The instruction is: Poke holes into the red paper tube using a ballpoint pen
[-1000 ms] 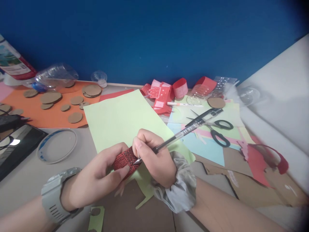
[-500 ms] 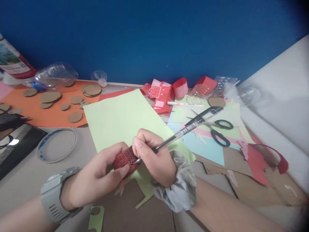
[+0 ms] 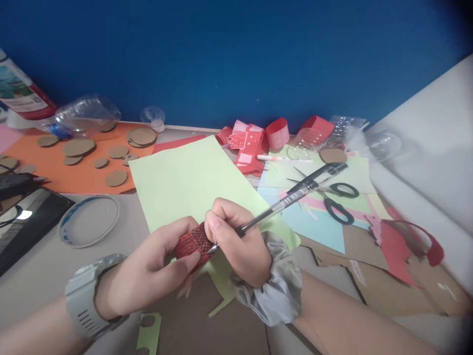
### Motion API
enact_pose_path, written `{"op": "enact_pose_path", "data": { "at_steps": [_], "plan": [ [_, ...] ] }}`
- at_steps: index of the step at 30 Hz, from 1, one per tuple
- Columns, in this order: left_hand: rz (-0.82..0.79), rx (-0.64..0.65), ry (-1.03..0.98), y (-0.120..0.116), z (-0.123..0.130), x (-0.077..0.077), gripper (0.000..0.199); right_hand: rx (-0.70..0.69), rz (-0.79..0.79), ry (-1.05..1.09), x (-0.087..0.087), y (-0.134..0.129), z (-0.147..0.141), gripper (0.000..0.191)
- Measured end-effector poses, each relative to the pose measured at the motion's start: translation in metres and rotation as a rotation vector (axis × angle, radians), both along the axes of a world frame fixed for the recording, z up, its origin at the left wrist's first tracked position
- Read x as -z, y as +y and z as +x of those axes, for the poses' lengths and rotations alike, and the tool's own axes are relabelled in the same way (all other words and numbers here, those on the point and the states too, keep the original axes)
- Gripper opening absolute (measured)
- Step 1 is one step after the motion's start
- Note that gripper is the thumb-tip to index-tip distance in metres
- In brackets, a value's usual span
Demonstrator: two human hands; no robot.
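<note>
A small red piece with dark dot marks [image 3: 190, 245] is pinched by my left hand [image 3: 155, 271], its thumb lying over the lower edge. My right hand [image 3: 236, 241] is closed around a clear black-capped pen [image 3: 288, 199], whose metal tip touches the red piece. Behind both hands lies a large pale green sheet [image 3: 185, 177]. Part of the red piece is hidden by my fingers.
Cardboard discs [image 3: 79, 147] rest on an orange sheet [image 3: 66, 177] at the left, near a clear bottle [image 3: 86, 116] and a tape ring [image 3: 62, 222]. Black-handled scissors [image 3: 338, 212] lie on coloured papers at the right. Red paper pieces [image 3: 251, 148] sit by the blue wall [image 3: 221, 64].
The pen has tilted slightly, its capped end now a little farther right. The whole view has shifted very slightly. Both hands keep their hold.
</note>
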State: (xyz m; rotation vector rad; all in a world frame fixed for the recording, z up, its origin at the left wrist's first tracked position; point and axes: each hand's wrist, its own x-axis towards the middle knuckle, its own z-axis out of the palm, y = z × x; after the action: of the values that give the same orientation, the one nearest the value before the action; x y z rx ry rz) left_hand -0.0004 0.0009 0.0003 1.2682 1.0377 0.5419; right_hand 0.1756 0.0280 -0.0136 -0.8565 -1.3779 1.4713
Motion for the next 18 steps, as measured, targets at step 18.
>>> {"op": "enact_pose_path", "data": {
  "at_steps": [18],
  "plan": [
    [-0.002, 0.005, -0.016, -0.0001, -0.0011, 0.0011, 0.022, -0.023, 0.002, -0.026, -0.0003, 0.0013, 0.0001, 0.034]
  ]
}}
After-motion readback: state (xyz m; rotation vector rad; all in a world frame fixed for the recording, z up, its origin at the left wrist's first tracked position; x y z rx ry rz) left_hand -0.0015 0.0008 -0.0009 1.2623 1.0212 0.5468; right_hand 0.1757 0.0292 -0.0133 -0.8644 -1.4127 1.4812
